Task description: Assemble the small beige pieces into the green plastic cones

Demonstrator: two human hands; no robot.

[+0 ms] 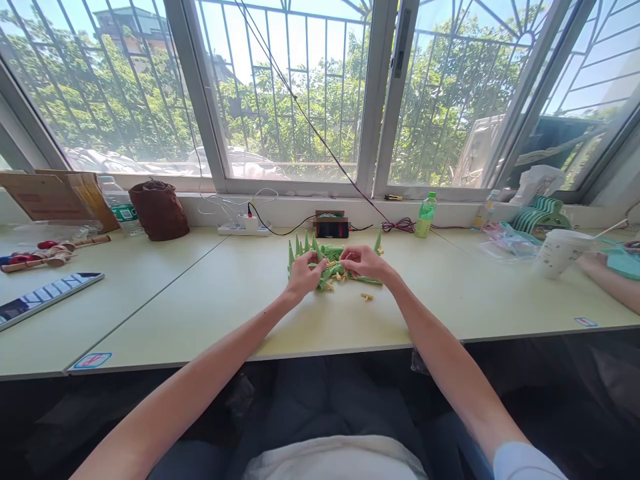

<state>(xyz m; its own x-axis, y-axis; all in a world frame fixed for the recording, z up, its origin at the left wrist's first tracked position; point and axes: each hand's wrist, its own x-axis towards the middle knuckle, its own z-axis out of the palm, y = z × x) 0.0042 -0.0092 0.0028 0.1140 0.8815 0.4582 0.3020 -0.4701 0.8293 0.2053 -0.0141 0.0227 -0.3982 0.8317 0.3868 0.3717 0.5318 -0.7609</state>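
My left hand (304,275) is closed in a pinch at the front left of a pile of green plastic pieces (333,252). Facing it, my right hand (367,262) also has its fingertips pressed together, just above the pile's right side. Whatever sits between the fingertips of either hand is too small to name. Pointed green pieces (299,245) stand upright behind my left hand, and another green spike (379,239) rises behind my right. Small yellow connectors lie among the green parts. One yellow T-shaped connector (367,297) lies apart, nearer the table edge.
A phone (332,229) leans behind the pile, with a cable. Farther back are a power strip (245,229) and a green bottle (425,215). A tablet-like device (47,298) lies left. At right stand a white cup (559,253) and another person's arm (607,277).
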